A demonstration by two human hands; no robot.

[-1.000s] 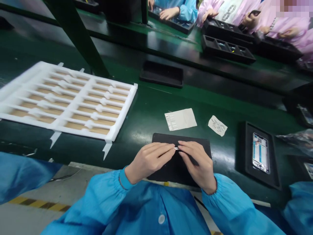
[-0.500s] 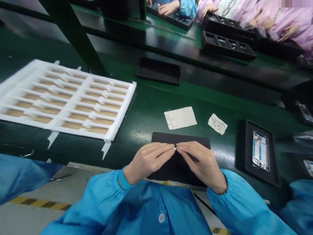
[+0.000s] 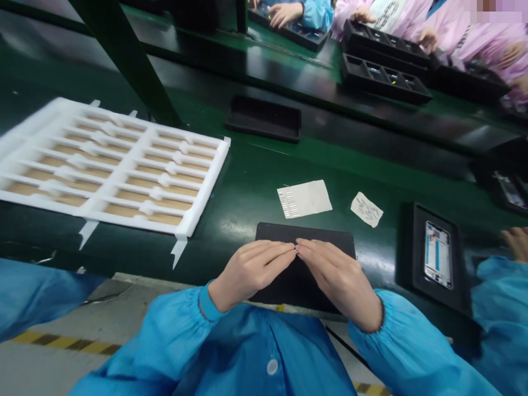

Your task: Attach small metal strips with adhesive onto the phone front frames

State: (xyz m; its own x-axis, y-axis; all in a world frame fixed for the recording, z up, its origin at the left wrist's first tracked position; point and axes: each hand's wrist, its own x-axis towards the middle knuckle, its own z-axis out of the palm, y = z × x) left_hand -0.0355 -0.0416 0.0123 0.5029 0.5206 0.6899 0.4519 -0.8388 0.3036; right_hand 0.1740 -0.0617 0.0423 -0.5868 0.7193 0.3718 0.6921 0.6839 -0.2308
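Observation:
My left hand (image 3: 256, 269) and my right hand (image 3: 336, 272) meet fingertip to fingertip over a black mat (image 3: 289, 286). Between the tips shows a tiny bright piece (image 3: 295, 250), mostly covered by the fingers and too small to name. Both hands are closed in a pinch around it. Just beyond the mat lies a pale sheet (image 3: 308, 198) with rows of small white strips along its left side. To its right is a scrap of whitish paper (image 3: 367, 209) with dark marks.
A white foam tray (image 3: 193, 220) with slots stands at the left. On the right, a black tray (image 3: 416, 242) holds a phone frame (image 3: 438, 256). Farther back is a shallow black tray (image 3: 264, 118). A co-worker's hand (image 3: 517, 242) is at the right edge; others work across the bench.
My right fingers have drawn closer together, and less of the bright piece shows. A co-worker's hand and blue sleeve have come in at the right. The black tray there has shifted slightly left.

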